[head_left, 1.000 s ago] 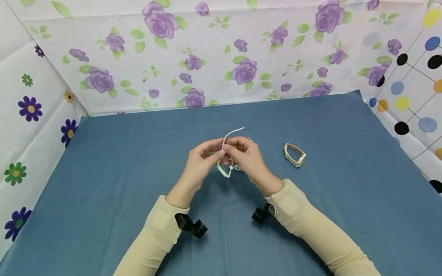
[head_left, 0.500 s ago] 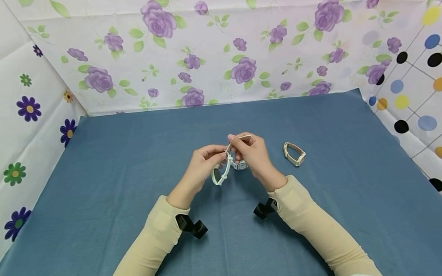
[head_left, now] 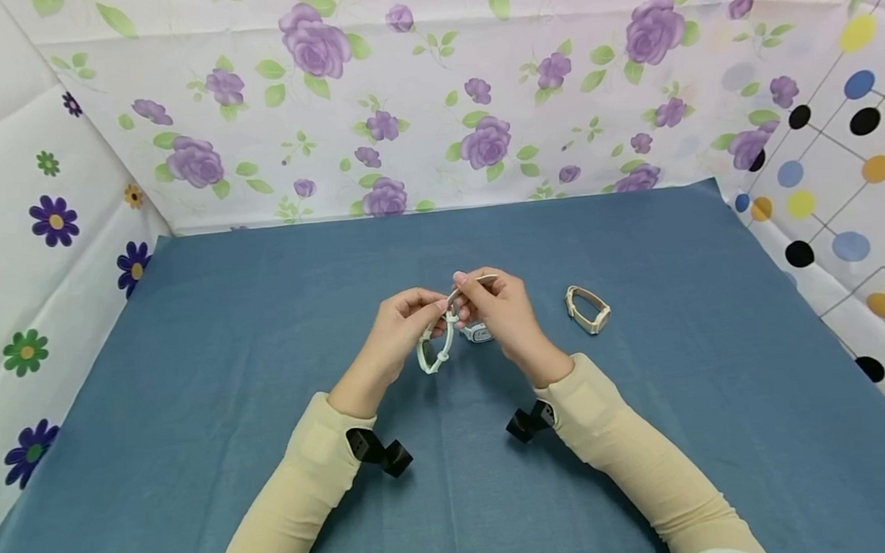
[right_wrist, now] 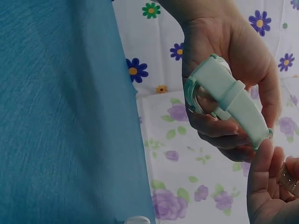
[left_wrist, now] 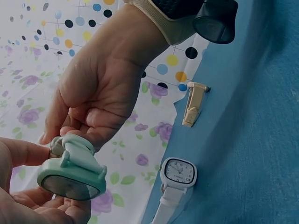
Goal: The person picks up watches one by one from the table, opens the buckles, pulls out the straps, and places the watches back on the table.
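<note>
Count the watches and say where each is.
3. The mint-green watch is held by the left hand and right hand; the white watch lies on the blue cloth, partly hidden in the head view; the beige watch rests on the cloth, right of both hands.

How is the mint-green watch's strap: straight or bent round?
Bent round: in the right wrist view, the mint-green watch forms a loop. Fastened or not, I cannot tell.

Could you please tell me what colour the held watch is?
Pale mint green; the held watch shows best in the right wrist view.
</note>
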A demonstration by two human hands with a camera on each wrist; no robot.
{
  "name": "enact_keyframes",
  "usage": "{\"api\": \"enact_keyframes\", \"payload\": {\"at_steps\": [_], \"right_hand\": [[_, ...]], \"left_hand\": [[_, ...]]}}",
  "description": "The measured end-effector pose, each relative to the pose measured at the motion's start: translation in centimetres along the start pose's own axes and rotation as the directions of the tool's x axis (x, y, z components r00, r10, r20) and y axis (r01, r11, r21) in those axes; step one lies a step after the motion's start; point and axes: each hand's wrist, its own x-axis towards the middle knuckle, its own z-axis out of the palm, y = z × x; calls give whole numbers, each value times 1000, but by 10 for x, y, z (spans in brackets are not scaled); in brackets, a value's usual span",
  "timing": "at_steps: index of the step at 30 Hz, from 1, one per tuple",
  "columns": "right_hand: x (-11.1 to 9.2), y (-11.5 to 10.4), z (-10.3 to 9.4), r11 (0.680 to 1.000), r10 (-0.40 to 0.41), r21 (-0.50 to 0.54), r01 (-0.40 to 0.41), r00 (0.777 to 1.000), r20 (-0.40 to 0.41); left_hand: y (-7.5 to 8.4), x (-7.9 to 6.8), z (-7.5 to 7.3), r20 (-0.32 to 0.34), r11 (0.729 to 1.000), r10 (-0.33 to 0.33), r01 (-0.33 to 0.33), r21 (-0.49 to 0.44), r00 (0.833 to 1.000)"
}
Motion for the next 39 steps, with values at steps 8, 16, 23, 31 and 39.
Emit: {"api": "enact_keyframes", "payload": {"at_steps": [8, 16, 23, 31, 39], "right_hand": [[0, -1, -1, 999, -36, 37, 36, 999, 1], [2, 0, -4, 1000, -10, 28, 10, 1000, 2], [3, 0, -6, 1000, 7, 19, -7, 1000, -4], [3, -3, -4, 995, 73, -62, -73, 997, 3], [2, -4, -4, 990, 138, 22, -140, 988, 70]], "left_hand": [[2, 2, 1, 12, 1000, -9, 9, -12, 1000], [4, 3, -1, 45, 998, -51, 53, -30, 998], [0, 4, -5, 46, 997, -43, 46, -58, 998], [-3, 3, -6, 27, 991, -45, 48, -122, 999], [-3, 3, -5, 47, 985, -65, 71, -158, 997]]}}
